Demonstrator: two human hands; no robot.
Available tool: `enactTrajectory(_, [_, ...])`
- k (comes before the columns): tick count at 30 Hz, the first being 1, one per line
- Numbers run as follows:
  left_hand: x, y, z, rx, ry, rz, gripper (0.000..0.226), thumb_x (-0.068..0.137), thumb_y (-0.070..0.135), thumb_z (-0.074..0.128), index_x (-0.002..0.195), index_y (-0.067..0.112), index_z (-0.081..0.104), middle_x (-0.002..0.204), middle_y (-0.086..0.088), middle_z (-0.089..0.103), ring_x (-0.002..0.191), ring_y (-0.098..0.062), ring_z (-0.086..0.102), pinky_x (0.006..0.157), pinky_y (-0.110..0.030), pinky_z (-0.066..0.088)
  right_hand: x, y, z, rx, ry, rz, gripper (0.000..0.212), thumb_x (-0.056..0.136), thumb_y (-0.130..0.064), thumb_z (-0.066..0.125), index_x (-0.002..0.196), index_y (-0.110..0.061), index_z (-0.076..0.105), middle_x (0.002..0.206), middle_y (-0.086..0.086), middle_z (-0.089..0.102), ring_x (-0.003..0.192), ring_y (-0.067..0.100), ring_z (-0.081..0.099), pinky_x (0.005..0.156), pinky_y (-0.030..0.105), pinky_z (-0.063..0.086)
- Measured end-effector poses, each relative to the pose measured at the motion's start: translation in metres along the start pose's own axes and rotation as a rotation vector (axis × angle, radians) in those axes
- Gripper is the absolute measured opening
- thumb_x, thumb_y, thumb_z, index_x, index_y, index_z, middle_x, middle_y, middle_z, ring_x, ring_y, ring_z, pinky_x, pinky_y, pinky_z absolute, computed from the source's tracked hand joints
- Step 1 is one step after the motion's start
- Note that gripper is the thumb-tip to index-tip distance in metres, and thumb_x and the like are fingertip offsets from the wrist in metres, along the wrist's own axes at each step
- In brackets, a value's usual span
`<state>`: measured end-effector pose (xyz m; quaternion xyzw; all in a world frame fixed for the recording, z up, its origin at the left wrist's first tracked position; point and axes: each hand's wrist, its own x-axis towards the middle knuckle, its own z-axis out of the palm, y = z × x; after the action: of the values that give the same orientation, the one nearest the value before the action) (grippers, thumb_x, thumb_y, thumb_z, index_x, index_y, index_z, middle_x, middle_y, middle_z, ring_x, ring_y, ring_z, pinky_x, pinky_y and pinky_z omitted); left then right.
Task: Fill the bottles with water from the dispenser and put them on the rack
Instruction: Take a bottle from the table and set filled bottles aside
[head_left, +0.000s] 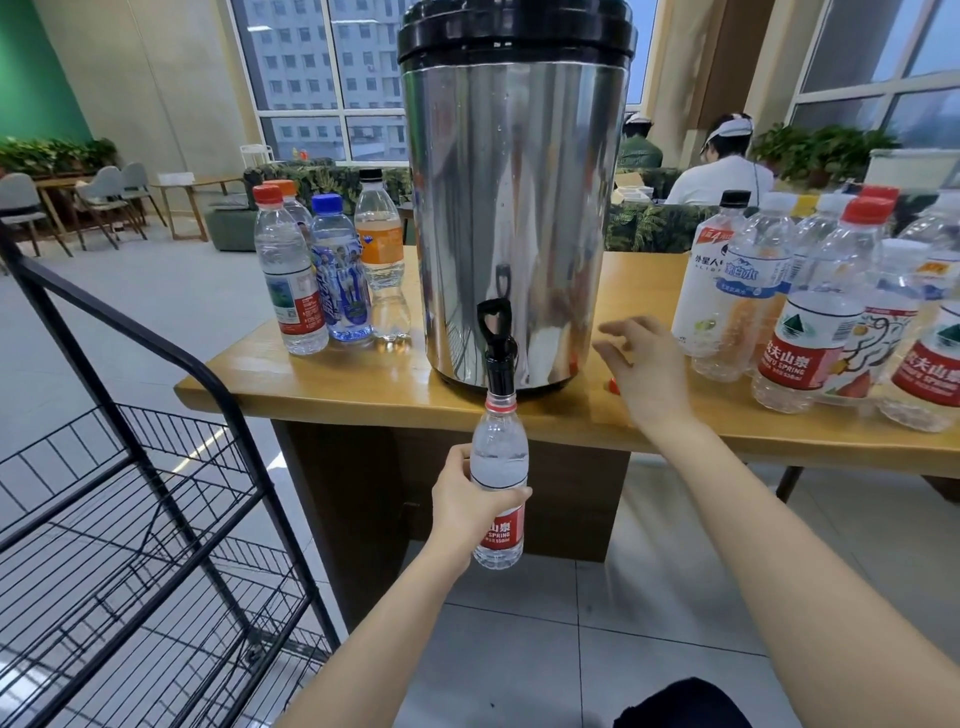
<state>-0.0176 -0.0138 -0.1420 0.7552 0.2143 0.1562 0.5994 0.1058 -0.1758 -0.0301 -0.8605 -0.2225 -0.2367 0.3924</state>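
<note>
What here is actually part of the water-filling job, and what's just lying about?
In the job: dispenser, tap, bottle gripped by left hand, right hand, table bottles, rack.
Lying about: chairs, plants, seated person.

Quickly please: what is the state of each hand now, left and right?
Left hand: grips the bottle under the dispenser tap.
Right hand: open, fingers spread, holding nothing, over the table.
</note>
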Motion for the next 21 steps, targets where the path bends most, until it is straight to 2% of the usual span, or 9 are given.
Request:
enactTrajectory(3, [-0.001,-0.002,0.001,0.001,-0.007,-0.010,0.067,0.068,0.019,0.089,0.118,0.030,0.046,0.111,0.010,0.058,0.103,-0.012,0.058,0.090,-0.034,0.051,0.001,0.029,0.001,-0.235,-0.272,0.164,0.043,0.097,-0.033,0.056,0.136,-0.016,0.053,0.142,0.007,0.047,0.132,0.031,0.039,0.106,0.044,0.036])
enactTrajectory(5, [-0.003,-0.004,0.004,0.017,-0.009,-0.021,0.068,0.068,0.020,0.089,0.119,0.030,0.046,0.112,0.010,0.059,0.102,-0.012,0.059,0.091,-0.035,0.052,0.000,0.035,0.003,-0.268,-0.407,0.182,0.045,0.097,-0.037,0.055,0.138,-0.019,0.052,0.141,0.008,0.050,0.129,0.031,0.043,0.106,0.046,0.040])
enactTrajectory(7, [-0.006,-0.007,0.006,0.028,-0.014,-0.029,0.068,0.067,0.020,0.090,0.120,0.029,0.047,0.113,0.009,0.059,0.103,-0.013,0.060,0.090,-0.035,0.053,-0.001,0.037,0.004,-0.247,-0.422,0.169,0.041,0.095,-0.034,0.057,0.134,-0.018,0.056,0.131,0.008,0.057,0.119,0.027,0.053,0.100,0.040,0.046])
enactTrajectory(10, [-0.011,-0.009,0.008,0.038,-0.037,-0.017,0.069,0.066,0.019,0.090,0.121,0.026,0.049,0.114,0.008,0.061,0.101,-0.012,0.061,0.087,-0.032,0.053,-0.005,0.032,0.000,-0.231,-0.381,0.129,0.032,0.094,-0.023,0.061,0.124,-0.013,0.063,0.118,0.008,0.064,0.106,0.022,0.058,0.090,0.029,0.044])
enactTrajectory(13, [-0.016,-0.008,0.008,0.051,-0.065,-0.002,0.070,0.065,0.019,0.091,0.122,0.025,0.050,0.113,0.007,0.062,0.102,-0.014,0.062,0.085,-0.031,0.054,-0.011,0.022,-0.010,-0.072,-0.391,0.074,0.030,0.091,-0.017,0.065,0.121,-0.017,0.065,0.108,-0.004,0.062,0.098,0.014,0.056,0.087,0.025,0.042])
enactTrajectory(16, [-0.023,-0.004,0.008,0.065,-0.109,0.023,0.069,0.065,0.019,0.090,0.121,0.027,0.050,0.111,0.010,0.062,0.097,-0.010,0.062,0.077,-0.022,0.052,-0.023,0.003,-0.024,0.210,-0.502,-0.088,0.033,0.086,-0.012,0.070,0.114,-0.028,0.065,0.106,-0.015,0.063,0.103,0.004,0.059,0.091,0.022,0.046])
enactTrajectory(19, [-0.033,0.003,0.010,0.072,-0.159,0.047,0.068,0.065,0.020,0.091,0.119,0.028,0.051,0.110,0.012,0.062,0.097,-0.008,0.062,0.074,-0.019,0.050,-0.031,-0.013,-0.035,0.308,-0.624,-0.244,0.037,0.083,-0.006,0.071,0.111,-0.029,0.066,0.109,-0.013,0.067,0.108,0.000,0.060,0.095,0.018,0.047])
enactTrajectory(21, [-0.039,0.006,0.010,0.073,-0.187,0.066,0.067,0.064,0.021,0.091,0.118,0.029,0.052,0.108,0.012,0.064,0.097,-0.009,0.063,0.074,-0.019,0.051,-0.033,-0.018,-0.042,0.315,-0.665,-0.275,0.036,0.083,-0.006,0.071,0.110,-0.029,0.068,0.109,-0.011,0.068,0.107,0.001,0.061,0.094,0.019,0.049])
